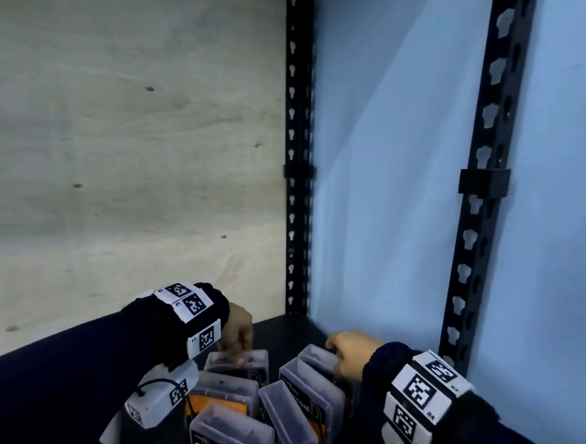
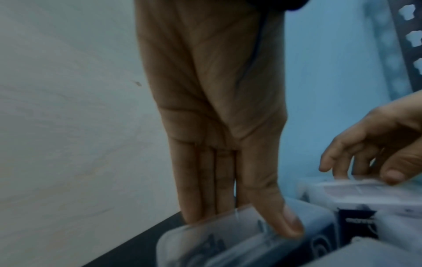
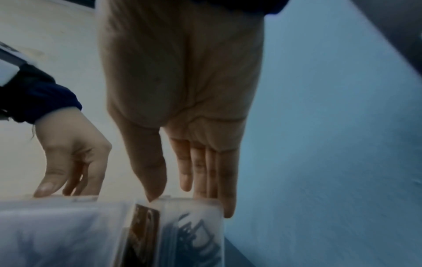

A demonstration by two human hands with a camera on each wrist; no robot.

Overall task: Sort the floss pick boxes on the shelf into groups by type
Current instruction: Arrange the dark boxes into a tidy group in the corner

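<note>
So we've got a bunch of clear plastic floss pick boxes crowded at the back right corner of the black shelf, right where the plywood back panel meets the blue side wall. Through the see-through lids we can make out dark picks inside, plus orange labels on some boxes and dark labels on others; one near the front reads "Charc…" before it gets cut off.

Our left hand is on the rearmost box of the left bunch, fingers straight down behind it and the thumb on its front, so it's pinched between them. Our right hand does the same on the rearmost box of the right bunch, nearest the side wall.

The head view hides the fingertips behind the knuckles. The left wrist view shows that thumb pressed on the lid, and the right wrist view shows the right thumb tip on the box's top edge with fingers down its far side.
</note>
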